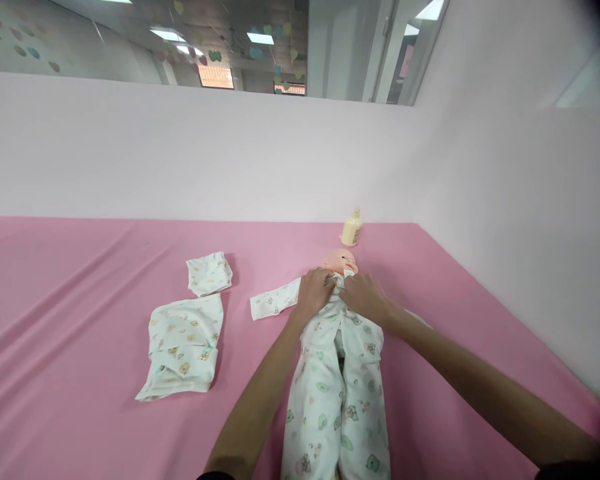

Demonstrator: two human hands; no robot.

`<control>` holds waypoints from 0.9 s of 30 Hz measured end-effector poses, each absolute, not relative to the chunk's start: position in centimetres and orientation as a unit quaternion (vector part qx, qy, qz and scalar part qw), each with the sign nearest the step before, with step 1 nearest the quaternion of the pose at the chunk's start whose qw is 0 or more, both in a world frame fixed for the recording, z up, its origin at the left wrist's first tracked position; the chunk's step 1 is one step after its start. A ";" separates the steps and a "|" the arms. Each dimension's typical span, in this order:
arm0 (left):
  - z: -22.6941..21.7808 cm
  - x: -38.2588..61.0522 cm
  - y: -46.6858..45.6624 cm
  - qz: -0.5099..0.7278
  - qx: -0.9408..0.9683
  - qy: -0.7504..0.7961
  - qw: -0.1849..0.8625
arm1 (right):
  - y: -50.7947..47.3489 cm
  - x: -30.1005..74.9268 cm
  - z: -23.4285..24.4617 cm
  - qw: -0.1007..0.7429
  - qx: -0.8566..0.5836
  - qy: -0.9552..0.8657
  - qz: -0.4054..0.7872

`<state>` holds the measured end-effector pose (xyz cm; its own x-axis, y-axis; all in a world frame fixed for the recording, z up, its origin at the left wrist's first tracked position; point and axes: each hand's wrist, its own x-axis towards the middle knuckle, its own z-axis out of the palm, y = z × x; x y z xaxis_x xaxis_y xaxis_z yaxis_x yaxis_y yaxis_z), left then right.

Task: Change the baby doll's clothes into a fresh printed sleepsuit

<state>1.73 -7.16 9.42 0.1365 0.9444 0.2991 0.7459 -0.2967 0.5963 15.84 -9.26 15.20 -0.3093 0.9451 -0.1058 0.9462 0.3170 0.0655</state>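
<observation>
A baby doll [341, 259] lies on its back, its head toward the far wall. It is dressed in a white printed top [320, 330] and matching long trousers [315, 407]. Both of my hands are at the top's neckline, just below the doll's chin. My left hand [316, 291] has its fingers closed on the collar cloth at one side. Across from it, my right hand [364, 296] pinches the collar at the other side. One sleeve [275, 301] stretches out flat to the left; the other is mostly hidden behind my right forearm.
Two folded white printed cloth pieces, a small one [209, 273] and a larger one [186, 347], lie to the left on the pink sheet [80, 333]. A cream pump bottle [351, 229] stands beyond the doll's head. White walls [200, 153] border the far and right sides.
</observation>
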 end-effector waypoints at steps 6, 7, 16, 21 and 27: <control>9.7 1.9 -7.6 0.295 0.748 0.580 0.129 | -8.4 16.2 16.1 0.087 0.563 0.821 -0.023; 9.9 1.9 -7.8 0.287 0.751 0.581 0.127 | -8.3 16.2 16.0 0.087 0.561 0.823 -0.025; 11.8 1.8 -9.7 0.209 0.826 0.514 0.099 | -7.8 17.8 15.1 0.025 0.571 0.815 -0.092; 11.8 1.8 -9.4 0.209 0.847 0.480 0.088 | -7.5 20.3 14.4 -0.135 0.513 0.759 -0.377; 11.8 2.0 -9.4 0.237 0.857 0.449 0.088 | -7.2 21.5 12.8 -0.174 0.455 0.765 -0.422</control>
<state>2.00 -9.37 11.80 0.4837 0.8120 0.3267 0.7283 -0.5804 0.3643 21.50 -7.21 12.83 -0.5262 0.8422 -0.1176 0.5482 0.2302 -0.8041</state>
